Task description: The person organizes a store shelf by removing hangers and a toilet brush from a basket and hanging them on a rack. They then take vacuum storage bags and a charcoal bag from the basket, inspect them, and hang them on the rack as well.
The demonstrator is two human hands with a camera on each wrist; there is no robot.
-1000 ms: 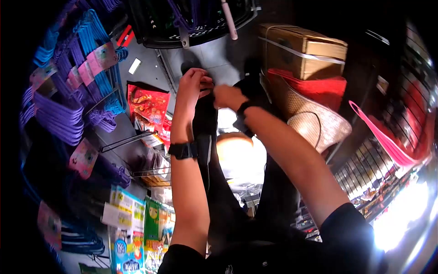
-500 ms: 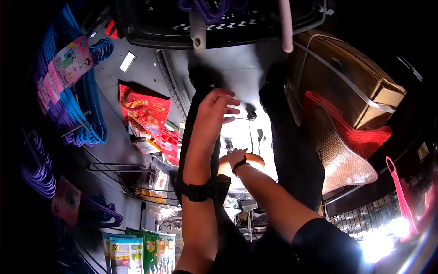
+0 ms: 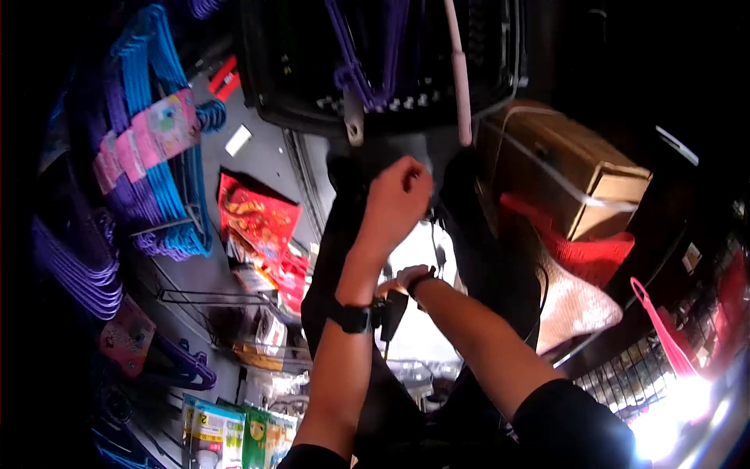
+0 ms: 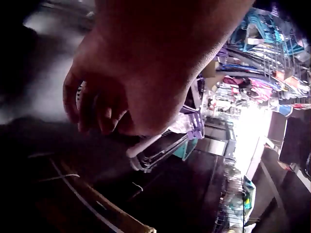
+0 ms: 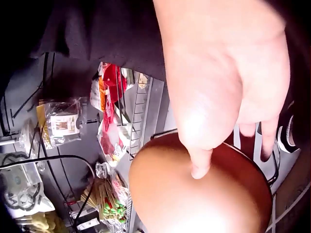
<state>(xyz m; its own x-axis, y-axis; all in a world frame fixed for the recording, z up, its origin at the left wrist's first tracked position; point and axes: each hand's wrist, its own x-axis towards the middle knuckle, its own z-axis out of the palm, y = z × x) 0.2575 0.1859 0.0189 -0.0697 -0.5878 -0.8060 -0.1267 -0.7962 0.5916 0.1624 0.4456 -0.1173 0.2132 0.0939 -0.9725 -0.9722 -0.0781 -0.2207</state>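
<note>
In the head view my right hand (image 3: 412, 277) reaches down between the legs, partly behind the left wrist. The right wrist view shows it gripping the edge of a round brown stool (image 5: 160, 179), thumb pressed on the smooth seat and fingers over the rim. My left hand (image 3: 400, 199) is raised above it and farther forward, below the basket edge. Its fingers hang loosely curled with nothing in them, as the left wrist view also shows. A dark band circles each wrist.
A black basket (image 3: 273, 117) with purple hangers (image 3: 383, 94) and a pink handle (image 3: 461, 94) is ahead. To the right sits a strapped cardboard box (image 3: 562, 156) above a red item (image 3: 601, 258) and woven piece (image 3: 578, 305). Blue hangers (image 3: 156, 62) and a red packet (image 3: 258, 215) line the left.
The hands were close together; my right hand has come down and back to the stool and grips its edge. My left hand has shifted right, its fingers more curled.
</note>
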